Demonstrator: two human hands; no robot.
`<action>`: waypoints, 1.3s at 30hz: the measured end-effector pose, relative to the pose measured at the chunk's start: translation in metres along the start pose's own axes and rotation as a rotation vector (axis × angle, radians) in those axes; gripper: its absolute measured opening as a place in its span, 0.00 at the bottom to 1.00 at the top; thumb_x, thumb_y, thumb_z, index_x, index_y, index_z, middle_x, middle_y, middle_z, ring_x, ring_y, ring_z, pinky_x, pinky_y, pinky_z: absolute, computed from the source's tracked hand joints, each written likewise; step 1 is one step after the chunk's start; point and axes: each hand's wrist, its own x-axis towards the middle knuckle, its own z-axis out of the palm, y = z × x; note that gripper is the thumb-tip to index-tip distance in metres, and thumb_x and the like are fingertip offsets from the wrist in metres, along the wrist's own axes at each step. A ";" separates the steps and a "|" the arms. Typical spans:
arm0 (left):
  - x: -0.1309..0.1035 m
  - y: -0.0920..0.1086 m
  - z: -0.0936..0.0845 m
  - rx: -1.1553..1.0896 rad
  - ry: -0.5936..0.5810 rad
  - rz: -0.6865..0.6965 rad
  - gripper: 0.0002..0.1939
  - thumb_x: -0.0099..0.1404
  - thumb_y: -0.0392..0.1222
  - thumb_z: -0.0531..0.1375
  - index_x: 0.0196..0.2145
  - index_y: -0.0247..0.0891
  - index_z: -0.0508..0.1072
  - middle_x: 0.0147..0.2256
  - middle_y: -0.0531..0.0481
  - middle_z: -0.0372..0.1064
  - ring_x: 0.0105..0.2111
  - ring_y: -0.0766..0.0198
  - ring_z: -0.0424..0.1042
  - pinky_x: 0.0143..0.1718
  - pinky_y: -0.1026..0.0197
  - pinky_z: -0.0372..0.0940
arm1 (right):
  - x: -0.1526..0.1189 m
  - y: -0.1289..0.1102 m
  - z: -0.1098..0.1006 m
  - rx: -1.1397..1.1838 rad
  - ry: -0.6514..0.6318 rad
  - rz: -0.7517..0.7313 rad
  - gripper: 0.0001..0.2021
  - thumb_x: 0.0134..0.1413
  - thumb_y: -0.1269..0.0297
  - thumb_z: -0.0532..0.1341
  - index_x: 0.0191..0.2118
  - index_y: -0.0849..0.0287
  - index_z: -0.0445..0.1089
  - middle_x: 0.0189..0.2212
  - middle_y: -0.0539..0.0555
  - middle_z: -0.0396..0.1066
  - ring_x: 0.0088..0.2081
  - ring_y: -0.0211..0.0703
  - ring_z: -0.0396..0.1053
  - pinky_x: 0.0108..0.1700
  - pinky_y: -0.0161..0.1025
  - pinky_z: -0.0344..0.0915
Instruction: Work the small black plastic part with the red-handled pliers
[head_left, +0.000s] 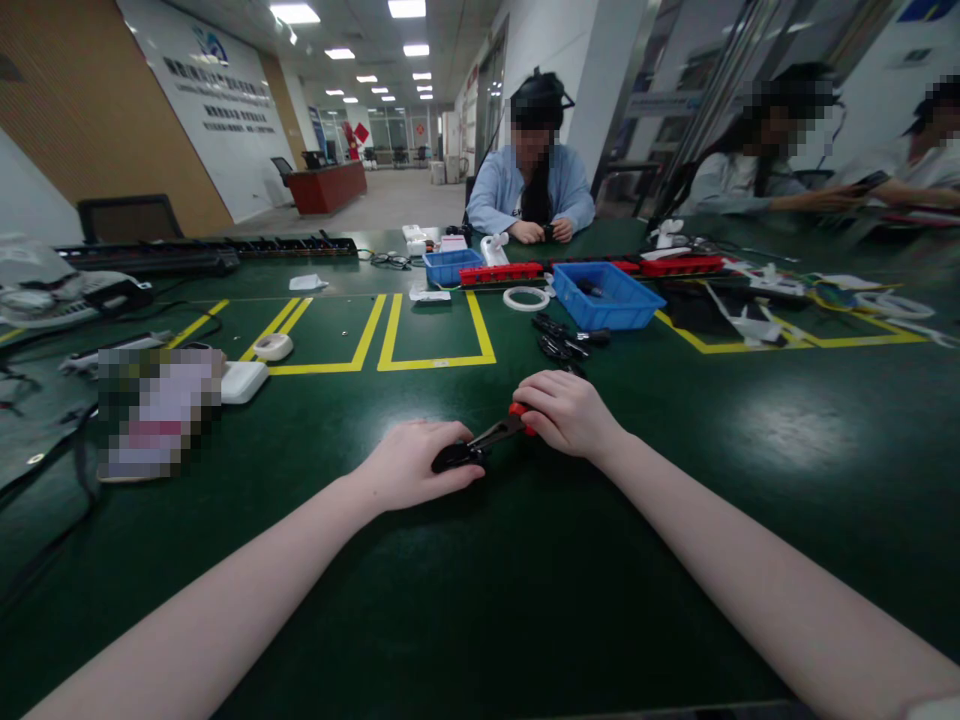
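My left hand (420,462) is closed around a small black part (454,456), gripped between thumb and fingers just above the green table (495,610). From the right, my right hand (564,412) grips the red handles of a pair of pliers (496,434). The metal jaws of the pliers reach to the black part and appear to touch it; fingers and part hide the exact contact. Beyond my right hand lies a pile of black parts (559,340), too small to identify.
A blue bin (652,312) stands behind the pile, with a white ring (526,299) and a red strip (501,274) nearby. On the left are a phone (161,415), a white box (244,382) and a tape roll (273,347). A person (531,180) sits opposite; others sit at right.
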 end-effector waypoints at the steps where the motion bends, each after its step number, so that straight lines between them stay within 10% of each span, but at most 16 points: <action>1: 0.000 0.000 0.000 0.002 0.004 0.003 0.15 0.68 0.54 0.57 0.41 0.40 0.71 0.32 0.52 0.72 0.31 0.60 0.71 0.31 0.62 0.57 | 0.000 -0.001 0.000 -0.001 -0.008 -0.006 0.23 0.69 0.54 0.44 0.38 0.61 0.72 0.35 0.59 0.74 0.37 0.47 0.70 0.38 0.43 0.62; 39: 0.002 0.003 0.003 -0.022 0.078 -0.081 0.16 0.67 0.53 0.57 0.46 0.42 0.73 0.42 0.50 0.76 0.39 0.57 0.75 0.40 0.58 0.65 | 0.001 -0.005 -0.010 -0.001 -0.037 0.029 0.15 0.67 0.61 0.50 0.35 0.60 0.71 0.32 0.57 0.73 0.35 0.44 0.68 0.37 0.41 0.59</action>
